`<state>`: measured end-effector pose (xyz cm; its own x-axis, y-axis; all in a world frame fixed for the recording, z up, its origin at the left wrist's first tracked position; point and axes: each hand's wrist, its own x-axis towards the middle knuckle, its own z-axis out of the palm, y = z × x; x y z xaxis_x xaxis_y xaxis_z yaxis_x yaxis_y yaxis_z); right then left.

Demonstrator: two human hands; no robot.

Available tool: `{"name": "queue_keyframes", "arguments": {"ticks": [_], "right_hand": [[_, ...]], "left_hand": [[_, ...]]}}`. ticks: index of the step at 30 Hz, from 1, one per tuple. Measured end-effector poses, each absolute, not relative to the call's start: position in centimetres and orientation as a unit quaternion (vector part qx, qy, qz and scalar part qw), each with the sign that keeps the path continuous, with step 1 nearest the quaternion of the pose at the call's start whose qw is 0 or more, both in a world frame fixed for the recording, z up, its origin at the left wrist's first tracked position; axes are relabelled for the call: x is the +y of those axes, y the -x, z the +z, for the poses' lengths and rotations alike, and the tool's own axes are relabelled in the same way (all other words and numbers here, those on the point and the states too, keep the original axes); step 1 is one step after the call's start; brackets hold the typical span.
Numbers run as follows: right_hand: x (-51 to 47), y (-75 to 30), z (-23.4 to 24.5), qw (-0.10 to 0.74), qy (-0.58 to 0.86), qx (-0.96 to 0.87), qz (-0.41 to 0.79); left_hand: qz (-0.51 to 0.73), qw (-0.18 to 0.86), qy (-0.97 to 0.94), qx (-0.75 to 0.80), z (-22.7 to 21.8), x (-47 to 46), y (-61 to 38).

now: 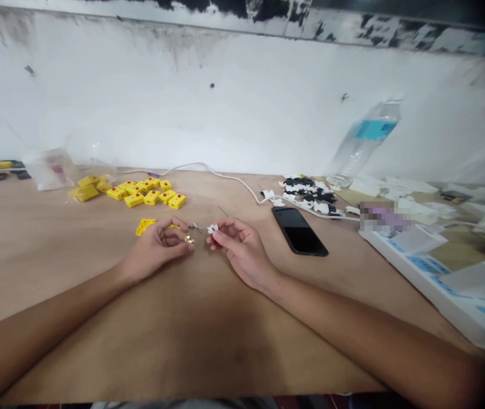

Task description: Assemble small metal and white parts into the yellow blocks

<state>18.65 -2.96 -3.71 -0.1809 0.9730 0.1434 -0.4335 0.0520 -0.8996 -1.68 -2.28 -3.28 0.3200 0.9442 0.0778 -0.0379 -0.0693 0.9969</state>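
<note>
Assembly workshop, probably — plywood bench [55, 255], yellow parts [149, 192], stained wall [140, 96].

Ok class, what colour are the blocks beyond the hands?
The blocks are yellow with red dots; head view.

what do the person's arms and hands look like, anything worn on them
The left forearm and right forearm are bare, with no sleeves in view. The left hand and right hand wear no gloves, and neither wrist shows a watch or band. No rings, cables or markings are visible.
</note>
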Motion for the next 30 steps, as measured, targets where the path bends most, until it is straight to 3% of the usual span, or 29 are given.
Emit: {"name": "queue_keyframes", "arguments": {"ticks": [12,30], "right_hand": [[-2.73,-18.83,-3.98,0.532,0.268,-0.423,0.683],[-3.10,-18.63,-3.85,0.516,0.264,-0.440,0.686]], "left_hand": [[0.464,0.555,-0.580,0.374,-3.45,-2.09,1.85],[0.471,0.528,-0.627,0.326,-3.36,-2.52,1.46]]}}
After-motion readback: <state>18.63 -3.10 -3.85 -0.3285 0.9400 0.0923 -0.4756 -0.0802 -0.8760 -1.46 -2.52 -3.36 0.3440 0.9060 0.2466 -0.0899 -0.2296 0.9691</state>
